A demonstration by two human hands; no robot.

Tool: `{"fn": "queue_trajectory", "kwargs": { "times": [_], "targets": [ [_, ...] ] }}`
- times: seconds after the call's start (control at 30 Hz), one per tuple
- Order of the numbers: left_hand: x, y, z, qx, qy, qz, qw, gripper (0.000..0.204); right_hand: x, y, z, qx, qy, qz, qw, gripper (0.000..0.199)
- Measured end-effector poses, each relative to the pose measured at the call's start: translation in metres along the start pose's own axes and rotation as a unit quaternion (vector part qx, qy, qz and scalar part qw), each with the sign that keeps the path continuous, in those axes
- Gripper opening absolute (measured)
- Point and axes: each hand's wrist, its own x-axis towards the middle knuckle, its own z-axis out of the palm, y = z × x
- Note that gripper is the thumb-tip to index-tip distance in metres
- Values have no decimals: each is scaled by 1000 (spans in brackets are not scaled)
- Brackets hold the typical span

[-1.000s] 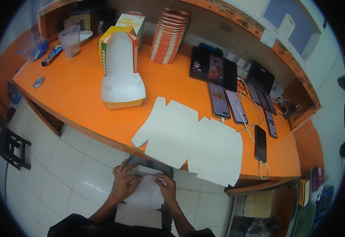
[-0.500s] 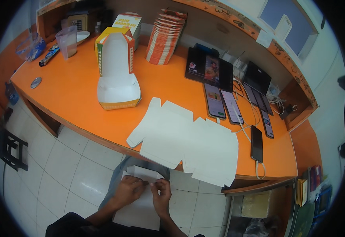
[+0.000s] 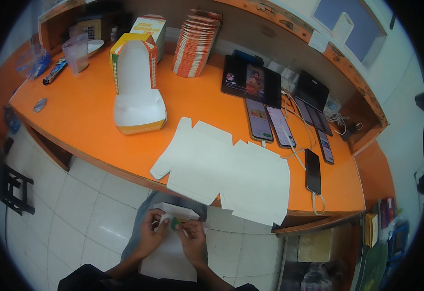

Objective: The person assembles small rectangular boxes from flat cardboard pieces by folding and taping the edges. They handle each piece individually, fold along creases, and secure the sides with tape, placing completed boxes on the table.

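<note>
A white cardboard box blank (image 3: pixel 167 259) lies across my lap, its far edge folded upward. My left hand (image 3: pixel 150 234) pinches a flap of it between thumb and fingers. Close by on the right, my right hand (image 3: pixel 191 237) grips the same blank with bent fingers. Between the fingertips shows a small green printed patch (image 3: pixel 174 223), seemingly the flap's outer face. A second flat box blank (image 3: pixel 226 165), white side up, rests on the orange table with its near edge overhanging. Beyond it stands an open food carton (image 3: pixel 140 110) with its lid raised.
Folded red-and-white cartons (image 3: pixel 196 46) are stacked at the back of the orange table (image 3: pixel 81 121). A tablet (image 3: pixel 252 81), several phones (image 3: pixel 313 170) and white cables occupy the right side. A plastic cup (image 3: pixel 77 53) stands far left. A black stool (image 3: pixel 14 189) is on the floor.
My hands have shifted on the blank, the left slightly up and left, the right slightly left. A green patch now shows between my fingers. The whole view has shifted a little.
</note>
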Motion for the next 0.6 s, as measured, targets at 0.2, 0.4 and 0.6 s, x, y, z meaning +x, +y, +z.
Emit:
{"fn": "queue_trajectory", "kwargs": {
  "times": [0.2, 0.4, 0.6],
  "targets": [
    [-2, 10, 1, 2, 20, 90, 996, 22, -4, -5, 25, -5, 63, 20, 998, 20],
    [4, 17, -7, 82, -15, 128, 988, 21, 4, -11, 28, 1, 23, 51, 998, 23],
    [12, 28, -1, 122, -18, 145, 982, 17, 4, -12, 19, -40, 31, 97, 994, 19]
  ]
}}
